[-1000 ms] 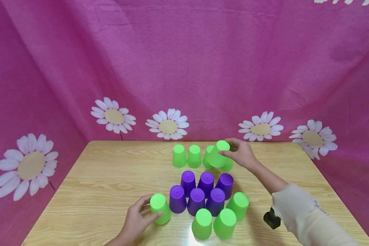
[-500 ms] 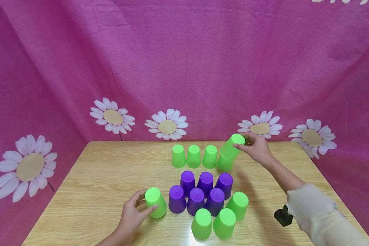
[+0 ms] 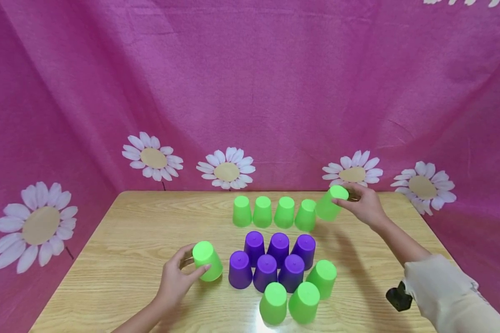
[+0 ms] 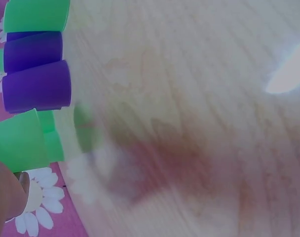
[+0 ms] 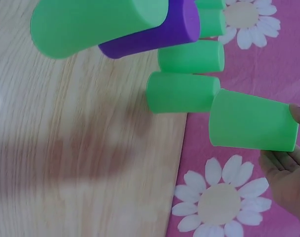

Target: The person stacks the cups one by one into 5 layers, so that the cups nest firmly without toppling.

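My left hand (image 3: 177,275) grips an upside-down green cup (image 3: 207,261) between thumb and fingers, left of the purple cups. This cup (image 4: 21,140) leans slightly and seems a little off the table in the left wrist view. At the back right, my right hand (image 3: 365,205) pinches another upside-down green cup (image 3: 331,203) near its base. That cup (image 5: 253,121) is tilted and raised, beside the end cup (image 3: 306,215) of a row of upside-down green cups (image 3: 263,212). Part of each hand's fingers is hidden behind its cup.
Several upside-down purple cups (image 3: 266,274) stand in two rows mid-table. Three green cups (image 3: 304,303) stand in front and to their right. The wooden table (image 3: 150,231) ends at a pink flowered cloth (image 3: 250,92). A black object (image 3: 399,297) sits at the right sleeve.
My right hand has carried its green cup rightward, past the end of the back row. My left hand has moved its green cup slightly left and away from me.
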